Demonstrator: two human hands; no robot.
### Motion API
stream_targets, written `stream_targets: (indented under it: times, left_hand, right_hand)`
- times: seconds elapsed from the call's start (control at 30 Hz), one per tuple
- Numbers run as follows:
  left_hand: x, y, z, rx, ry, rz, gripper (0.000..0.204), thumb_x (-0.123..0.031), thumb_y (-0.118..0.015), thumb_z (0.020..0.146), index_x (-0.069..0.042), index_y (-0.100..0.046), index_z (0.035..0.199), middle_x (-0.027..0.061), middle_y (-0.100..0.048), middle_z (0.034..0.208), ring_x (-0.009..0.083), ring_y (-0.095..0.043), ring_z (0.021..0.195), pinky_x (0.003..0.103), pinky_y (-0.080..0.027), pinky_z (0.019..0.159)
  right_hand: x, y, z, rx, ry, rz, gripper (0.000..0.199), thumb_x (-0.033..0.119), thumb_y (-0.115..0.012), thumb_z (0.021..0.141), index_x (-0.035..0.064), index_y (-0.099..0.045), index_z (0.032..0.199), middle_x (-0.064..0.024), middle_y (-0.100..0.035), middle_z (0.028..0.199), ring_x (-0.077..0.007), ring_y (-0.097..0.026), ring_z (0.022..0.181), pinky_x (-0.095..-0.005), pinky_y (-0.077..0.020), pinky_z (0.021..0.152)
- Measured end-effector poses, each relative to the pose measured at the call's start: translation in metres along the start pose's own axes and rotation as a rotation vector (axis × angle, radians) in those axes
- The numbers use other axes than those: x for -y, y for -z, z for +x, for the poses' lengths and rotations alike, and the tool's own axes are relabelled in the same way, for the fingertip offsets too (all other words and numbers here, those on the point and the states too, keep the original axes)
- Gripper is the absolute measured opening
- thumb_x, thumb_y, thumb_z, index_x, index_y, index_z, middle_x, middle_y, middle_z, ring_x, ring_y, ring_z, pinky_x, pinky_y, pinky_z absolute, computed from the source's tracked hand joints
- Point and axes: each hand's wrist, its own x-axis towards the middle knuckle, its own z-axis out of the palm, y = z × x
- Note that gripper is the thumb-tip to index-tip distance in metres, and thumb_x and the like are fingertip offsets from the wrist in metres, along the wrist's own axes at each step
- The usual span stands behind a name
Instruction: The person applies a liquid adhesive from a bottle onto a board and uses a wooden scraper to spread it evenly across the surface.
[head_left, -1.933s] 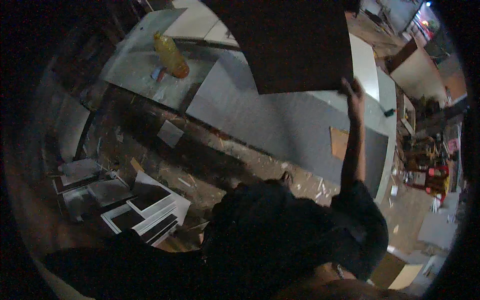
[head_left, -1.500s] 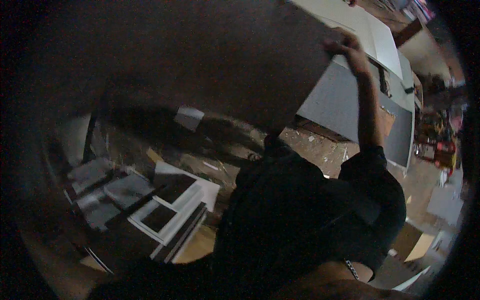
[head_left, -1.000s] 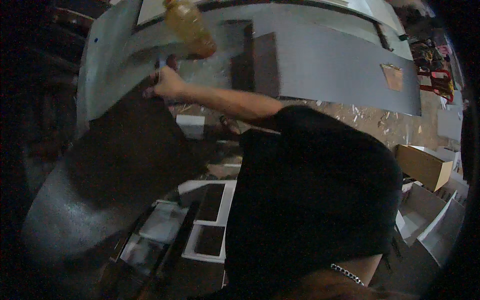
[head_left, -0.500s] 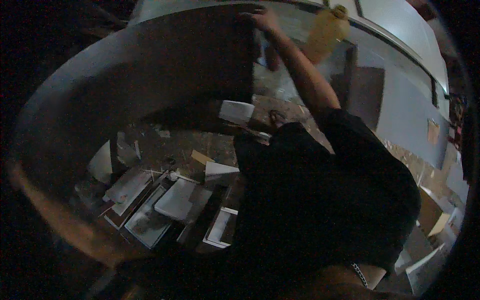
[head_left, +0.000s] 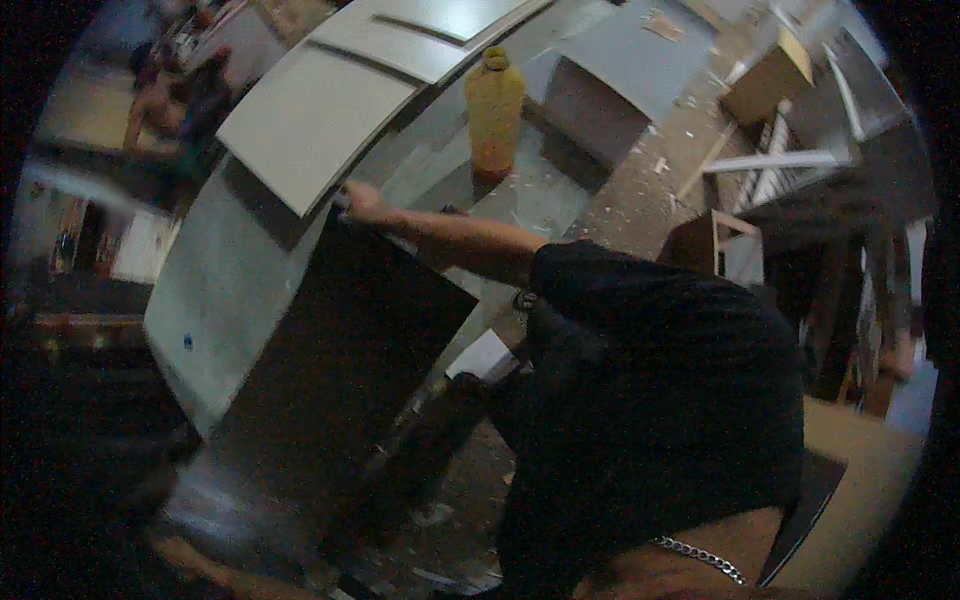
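Note:
A large dark board (head_left: pixel 315 370) slants across the left half of the view, its far end over the pale worktop (head_left: pixel 215 250). My right hand (head_left: pixel 364 204) is closed on the far edge of this board, with the arm stretched out. At the lower left my left forearm (head_left: pixel 200 568) reaches to the board's near end, where a dull sheen shows. The left hand's fingers are lost in dark and blur. Beyond my right arm stands a yellow plastic bottle (head_left: pixel 496 120) on the worktop.
Pale panels (head_left: pixel 320 110) lie stacked past my right hand. Another person (head_left: pixel 165 110) is at the upper left. Offcuts and a brown box-like piece (head_left: pixel 768 85) lie on the littered floor at the upper right. A white block (head_left: pixel 482 357) is by my legs.
The view has swung left, so the worktop and pale panels show more fully. The dark board has swung with my hands and its far end now lies lower, beside the panels.

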Motion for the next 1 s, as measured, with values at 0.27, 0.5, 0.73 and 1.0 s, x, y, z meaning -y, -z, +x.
stream_targets:
  times: [0.27,0.5,0.73,1.0]
  left_hand:
    - [0.034,0.005,0.106,0.06,-0.033,0.011,0.049,-0.035,-0.06,0.097,-0.002,-0.056,0.133,0.0269,-0.065,0.12,0.0335,-0.064,0.109,0.051,-0.051,0.093]
    - [0.025,0.046,0.135,-0.055,0.015,0.059,0.05,-0.036,-0.06,0.097,-0.003,-0.056,0.134,0.0275,-0.064,0.12,0.0338,-0.064,0.11,0.052,-0.051,0.093]
    - [-0.128,0.114,0.074,-0.388,-0.257,-0.036,0.051,-0.036,-0.06,0.097,-0.003,-0.055,0.136,0.0281,-0.064,0.121,0.0341,-0.064,0.111,0.052,-0.051,0.094]
    - [-0.464,-0.113,-0.278,1.089,-0.543,-0.659,0.032,-0.014,-0.069,0.092,0.008,-0.067,0.114,0.0173,-0.072,0.101,0.0234,-0.069,0.089,0.035,-0.055,0.084]
  right_hand:
    - [0.035,0.119,-0.173,-0.203,0.354,-0.023,0.051,0.025,-0.071,0.091,0.0037,-0.053,0.134,-0.0199,-0.063,0.125,-0.0331,-0.063,0.115,-0.0425,-0.0503,0.096]
    - [-0.085,0.221,-0.395,-0.466,-0.161,-0.12,0.042,-0.001,-0.062,0.085,0.0029,-0.06,0.127,-0.0156,-0.071,0.114,-0.0269,-0.069,0.104,-0.0378,-0.0533,0.09]
    - [-0.285,0.274,-0.693,-0.085,-1.076,-0.435,0.033,0.026,-0.066,0.088,0.0034,-0.068,0.113,-0.021,-0.069,0.108,-0.0348,-0.068,0.095,-0.0485,-0.0541,0.079]
    - [-0.434,0.35,-0.78,-0.47,-1.34,-0.091,0.043,0.034,-0.074,0.082,0.0018,-0.071,0.11,-0.0217,-0.07,0.106,-0.0369,-0.065,0.106,-0.0481,-0.053,0.09]
